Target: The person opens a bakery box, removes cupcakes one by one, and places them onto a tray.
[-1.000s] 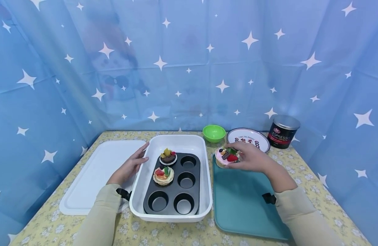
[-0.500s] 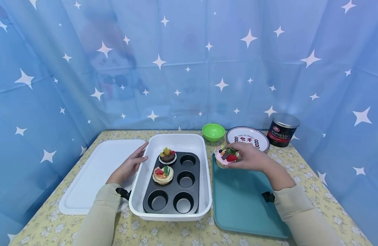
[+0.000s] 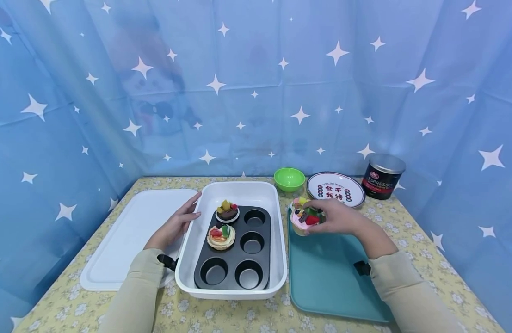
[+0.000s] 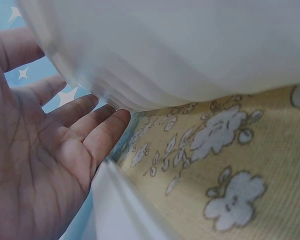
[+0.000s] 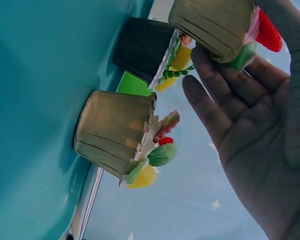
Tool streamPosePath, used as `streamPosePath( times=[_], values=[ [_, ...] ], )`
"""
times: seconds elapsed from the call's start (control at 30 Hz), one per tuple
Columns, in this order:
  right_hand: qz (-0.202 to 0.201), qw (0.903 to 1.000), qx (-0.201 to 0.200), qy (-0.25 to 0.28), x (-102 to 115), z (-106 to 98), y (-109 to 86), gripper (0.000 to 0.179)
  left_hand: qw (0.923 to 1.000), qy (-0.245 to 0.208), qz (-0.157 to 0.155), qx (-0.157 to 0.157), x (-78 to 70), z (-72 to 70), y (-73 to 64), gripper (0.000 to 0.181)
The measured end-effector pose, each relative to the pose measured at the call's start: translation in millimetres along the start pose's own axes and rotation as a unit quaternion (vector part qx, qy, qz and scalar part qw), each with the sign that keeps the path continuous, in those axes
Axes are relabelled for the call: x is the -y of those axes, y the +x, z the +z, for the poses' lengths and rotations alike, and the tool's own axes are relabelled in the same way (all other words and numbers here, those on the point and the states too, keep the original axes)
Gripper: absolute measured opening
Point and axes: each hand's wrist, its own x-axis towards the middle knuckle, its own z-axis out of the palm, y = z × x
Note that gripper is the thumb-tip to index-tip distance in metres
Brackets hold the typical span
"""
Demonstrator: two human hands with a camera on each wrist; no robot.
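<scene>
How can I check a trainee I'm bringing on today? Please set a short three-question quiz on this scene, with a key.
1. True or false: the right hand holds the pink-topped cupcake.
2. How many cups of the muffin tin have no pastry in them?
3. In the head view, what stands just to the right of the printed plate?
A) green bowl
B) espresso can
C) muffin tin

Key: 1. True. 2. Four. 3. B.
</scene>
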Motion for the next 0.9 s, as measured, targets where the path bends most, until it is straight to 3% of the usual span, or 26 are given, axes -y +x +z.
streamPosePath(
  times=[0.33, 0.7, 0.9],
  values=[
    [0.018, 0.9984, 0.052, 0.016, 3.7, 2.3, -0.3, 0.066, 0.9999, 0.008, -0.006, -0.003, -0.4, 0.4, 0.7, 0.072],
    [0.007, 0.9969, 0.079, 0.008, 0.8, 7.0, 0.8, 0.062, 1.0, 0.003, -0.004, -0.004, 0.2, 0.0, 0.7, 0.072],
    [0.008, 0.9972, 0.074, 0.001, -0.7, 4.7, -0.4, 0.059, 1.0, 0.0, -0.003, -0.002, 1.1, -0.5, 0.7, 0.071]
  ],
)
